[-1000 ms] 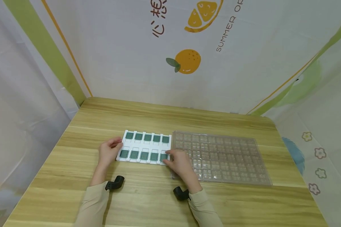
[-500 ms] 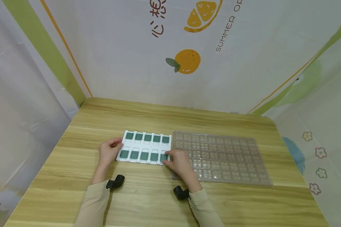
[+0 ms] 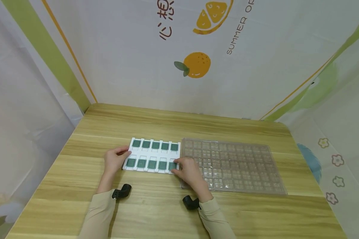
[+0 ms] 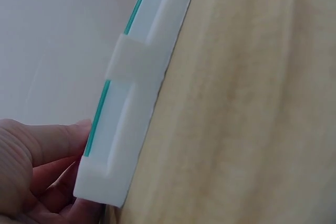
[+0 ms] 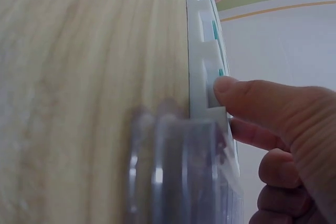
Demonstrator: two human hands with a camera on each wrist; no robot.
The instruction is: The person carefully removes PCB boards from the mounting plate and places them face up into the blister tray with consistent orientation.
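A white plastic tray point(image 3: 154, 153) lies on the table with two rows of small square green circuit boards in its pockets. My left hand point(image 3: 114, 161) grips the tray's left end. In the left wrist view, the thumb of the left hand point(image 4: 31, 150) rests near one board's edge, the other fingers lower at the tray's end. At the near right corner, my right hand point(image 3: 190, 171) pinches a green circuit board point(image 3: 172, 166), index finger at its far edge and thumb at its near edge. The right wrist view shows the thumb of this hand point(image 5: 283, 108) at the pocket.
A large clear plastic tray point(image 3: 242, 166) with many small compartments lies right beside the white tray, partly under my right forearm. The wooden table point(image 3: 155, 212) extends around both. Printed curtains point(image 3: 131, 66) hang at the back and sides.
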